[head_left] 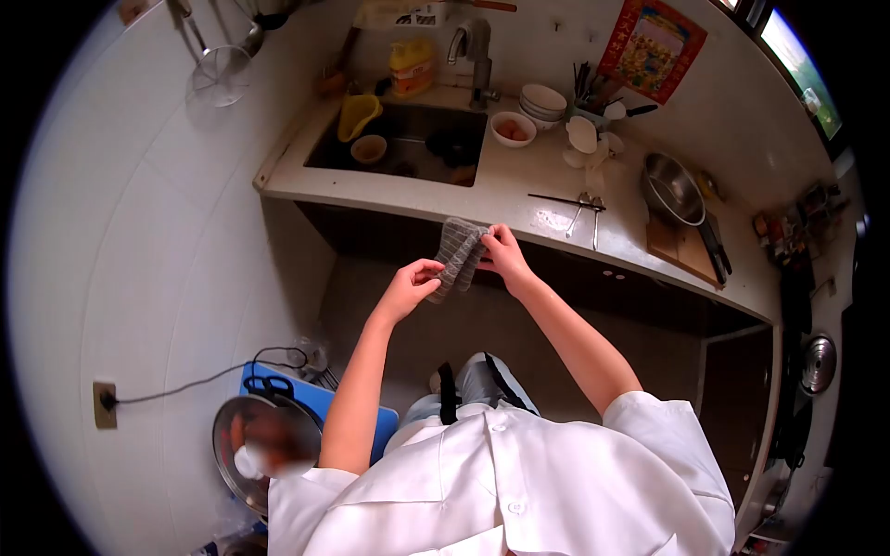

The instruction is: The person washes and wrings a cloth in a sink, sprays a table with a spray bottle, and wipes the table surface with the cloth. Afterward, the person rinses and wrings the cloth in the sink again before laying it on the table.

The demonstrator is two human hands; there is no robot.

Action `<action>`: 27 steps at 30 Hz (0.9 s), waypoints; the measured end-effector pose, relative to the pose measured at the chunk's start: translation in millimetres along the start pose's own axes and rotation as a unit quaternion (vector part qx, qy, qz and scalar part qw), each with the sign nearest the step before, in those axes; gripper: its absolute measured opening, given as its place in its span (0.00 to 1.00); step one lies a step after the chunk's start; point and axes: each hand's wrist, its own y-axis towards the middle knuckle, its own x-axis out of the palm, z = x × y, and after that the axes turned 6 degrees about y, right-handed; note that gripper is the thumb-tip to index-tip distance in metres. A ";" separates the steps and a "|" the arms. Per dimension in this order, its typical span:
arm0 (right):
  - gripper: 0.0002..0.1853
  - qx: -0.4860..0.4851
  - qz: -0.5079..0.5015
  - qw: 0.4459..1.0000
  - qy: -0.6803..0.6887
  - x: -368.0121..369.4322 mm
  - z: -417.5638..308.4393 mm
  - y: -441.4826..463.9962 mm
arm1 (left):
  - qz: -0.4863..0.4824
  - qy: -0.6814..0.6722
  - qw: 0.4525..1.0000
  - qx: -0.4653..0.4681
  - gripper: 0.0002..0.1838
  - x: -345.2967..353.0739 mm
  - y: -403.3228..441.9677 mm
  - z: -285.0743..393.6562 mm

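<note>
A grey striped dishcloth [458, 252] hangs between my two hands, just in front of the counter's front edge. My left hand [409, 290] pinches its lower left side between thumb and fingers. At the cloth's upper right, my right hand [503, 252] grips an edge, with the fingertips partly hidden behind the fabric. The cloth looks bunched and folded. Beyond it lies the sink [404, 176], holding a small bowl [369, 149] and a yellow basket [359, 117].
On the counter [519, 199] are stacked bowls [542, 100], a bowl with reddish contents [513, 130], spoons [596, 221], chopsticks [556, 198], a metal basin [673, 189] and a cutting board [681, 246]. A tap [477, 56] rises behind the sink. At lower left, a pan [260, 445] sits by a cord.
</note>
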 end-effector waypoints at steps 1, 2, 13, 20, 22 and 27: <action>0.04 -0.007 -0.007 0.997 0.080 2.2 -4.9 21.5 | -0.025 -0.010 1.000 0.000 0.11 -7.6 21.8 4.1; 0.04 -0.004 -0.022 0.992 0.122 3.8 -10.2 40.2 | -0.049 -0.021 0.999 -0.001 0.11 -16.0 41.0 5.8; 0.07 0.091 -0.181 0.967 0.156 12.7 -87.5 270.8 | 0.091 0.093 0.991 0.025 0.42 -129.0 294.9 -37.6; 0.12 0.126 -0.128 0.970 0.166 3.0 -106.2 397.8 | -0.077 -0.046 0.986 -0.144 0.18 -169.4 404.4 -51.0; 0.19 0.143 0.064 0.949 0.272 -13.0 -109.4 430.2 | -0.020 -0.099 0.984 -0.145 0.16 -159.8 430.3 -61.2; 0.29 0.051 0.217 0.899 0.377 -56.8 -125.6 498.7 | 0.004 -0.102 0.987 -0.125 0.14 -158.3 465.9 -72.8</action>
